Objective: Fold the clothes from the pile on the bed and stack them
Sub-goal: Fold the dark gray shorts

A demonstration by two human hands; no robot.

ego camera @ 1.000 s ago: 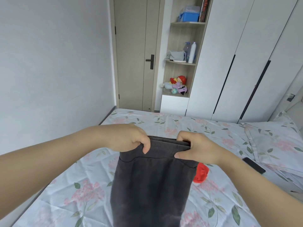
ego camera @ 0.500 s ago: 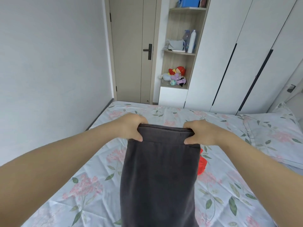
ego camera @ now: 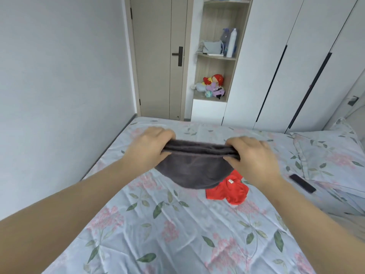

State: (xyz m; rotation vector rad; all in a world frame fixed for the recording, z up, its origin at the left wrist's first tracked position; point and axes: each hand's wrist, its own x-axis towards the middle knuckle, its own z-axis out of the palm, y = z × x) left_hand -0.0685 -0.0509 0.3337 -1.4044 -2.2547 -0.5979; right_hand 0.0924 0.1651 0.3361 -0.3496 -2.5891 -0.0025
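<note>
- Your left hand (ego camera: 150, 149) is pinching the left end of the dark grey garment (ego camera: 193, 171), with the thumb underneath and the fingers curling over the top edge.
- Your right hand (ego camera: 254, 157) is gripping the right end the same way. Both hands are clamping a bunched edge of several layers.
- The garment is hanging between your hands in a short, rounded sag over the bed (ego camera: 158, 234). I can't tell whether its low edge is touching the sheet or just clearing it.
- What's changing: a second ago it was hanging long and running off the bottom of the view. Now it's hanging short, with layers doubling up at the top edge.
- I'm reading that as the length getting folded up into your grip.
- Your arms are also reaching further out over the bed than they were, and lower.
- For the task, this piece is looking mid-fold and isn't stacked yet. Laying it down and flattening it is probably coming next.
- The red garment (ego camera: 231, 189) is lying crumpled on the sheet just by the grey one's right side, its top hidden behind it. More of it is showing than before.
- It's looking unfolded, so at least one more piece is waiting.
- The phone (ego camera: 302, 183) is lying to your right, beside the pillow (ego camera: 331, 155) and apart from the clothes.
</note>
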